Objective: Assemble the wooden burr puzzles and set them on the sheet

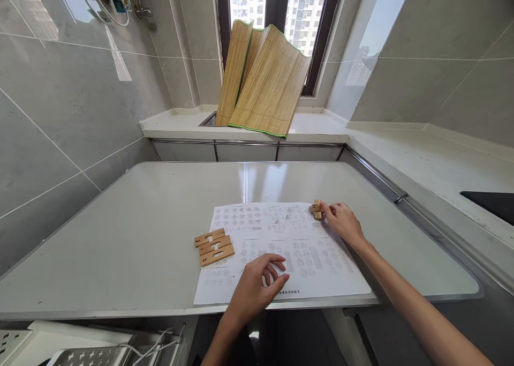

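Fingertips of right hand (pixel 343 221) pinch wooden piece (pixel 317 209); left hand (pixel 255 288) rests half-curled, empty, on sheet (pixel 341 280).

Right hand (pixel 343 219) pinches wooden cross (pixel 317 209); left hand (pixel 257 285) rests on printed sheet (pixel 321 280).

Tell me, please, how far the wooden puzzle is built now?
Done: a few pieces look joined into a small wooden cross. In hand: the right hand holds that cross on the instruction sheet; the left hand rests on it, empty. Left: three flat wooden pieces lie unused at the sheet's left edge.
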